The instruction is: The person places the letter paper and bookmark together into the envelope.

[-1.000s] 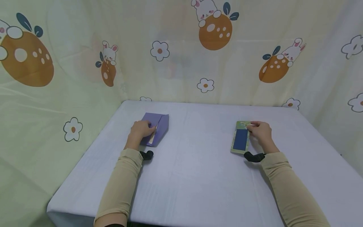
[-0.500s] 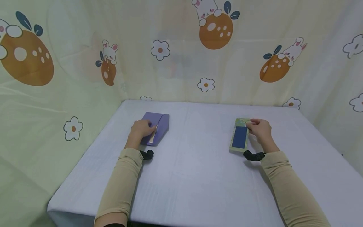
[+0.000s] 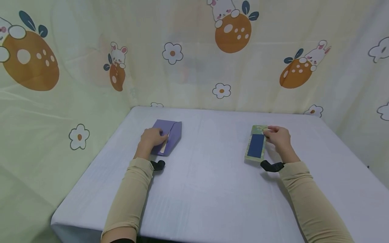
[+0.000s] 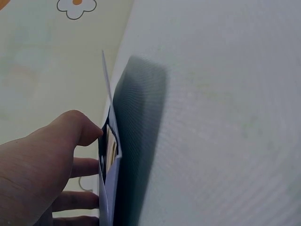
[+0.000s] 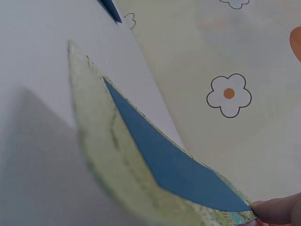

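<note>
At the left of the table in the head view, my left hand (image 3: pixel 151 137) holds a purple paper envelope (image 3: pixel 175 138). Its thumb is at the envelope's opening in the left wrist view, the other fingers behind the near panel. Pale cream paper (image 4: pixel 111 150) shows inside the opening. Over on the right, my right hand (image 3: pixel 279 137) pinches the upper right edge of a green patterned card (image 3: pixel 259 129) that bears a dark blue rectangle (image 5: pixel 174 169). The card is tilted, and its shadow falls on the table. Most right-hand fingers are hidden in the right wrist view.
A white cloth covers the table (image 3: pixel 209 182), its far edge meeting a cream curtain (image 3: pixel 194 77) printed with rabbits, orange fruit and flowers. A black wrist-worn device (image 3: pixel 271 166) sits at the right wrist, another black device (image 3: pixel 158 165) at the left.
My right hand has shifted slightly away from me, and the green card has moved a little up and to the left with it. The left hand and envelope stay nearly still.
</note>
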`<state>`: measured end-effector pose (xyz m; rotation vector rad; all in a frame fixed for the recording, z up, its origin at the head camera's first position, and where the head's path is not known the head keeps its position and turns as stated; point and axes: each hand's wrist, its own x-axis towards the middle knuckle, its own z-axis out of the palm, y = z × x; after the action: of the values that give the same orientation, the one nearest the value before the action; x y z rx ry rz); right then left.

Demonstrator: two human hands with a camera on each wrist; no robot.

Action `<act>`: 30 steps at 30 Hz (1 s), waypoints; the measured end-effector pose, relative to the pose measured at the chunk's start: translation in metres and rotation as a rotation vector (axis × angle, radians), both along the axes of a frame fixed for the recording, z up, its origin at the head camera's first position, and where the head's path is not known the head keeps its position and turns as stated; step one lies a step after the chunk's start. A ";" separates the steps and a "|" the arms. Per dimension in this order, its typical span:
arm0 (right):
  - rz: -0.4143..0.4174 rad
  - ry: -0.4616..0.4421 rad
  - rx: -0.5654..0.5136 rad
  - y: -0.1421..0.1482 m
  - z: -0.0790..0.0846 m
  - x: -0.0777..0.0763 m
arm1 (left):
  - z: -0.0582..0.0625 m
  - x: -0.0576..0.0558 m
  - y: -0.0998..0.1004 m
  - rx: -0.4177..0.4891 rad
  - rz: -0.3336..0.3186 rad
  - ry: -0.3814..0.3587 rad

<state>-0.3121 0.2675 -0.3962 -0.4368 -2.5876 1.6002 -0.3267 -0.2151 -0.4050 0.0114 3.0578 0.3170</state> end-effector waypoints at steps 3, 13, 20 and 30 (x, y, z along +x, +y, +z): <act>-0.010 0.002 -0.017 -0.002 0.002 -0.002 | 0.002 0.000 -0.001 0.000 -0.004 0.000; -0.013 0.023 -0.087 -0.011 0.008 -0.005 | 0.008 0.001 -0.002 0.003 0.008 -0.007; -0.045 0.005 -0.108 -0.015 0.009 -0.005 | 0.008 0.003 0.000 0.030 0.027 -0.023; -0.041 0.017 -0.170 -0.024 0.021 -0.005 | -0.001 -0.002 -0.007 0.032 0.021 0.010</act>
<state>-0.3166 0.2438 -0.3752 -0.4812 -2.4235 1.8087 -0.3284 -0.2216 -0.4059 -0.0179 3.0641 0.3680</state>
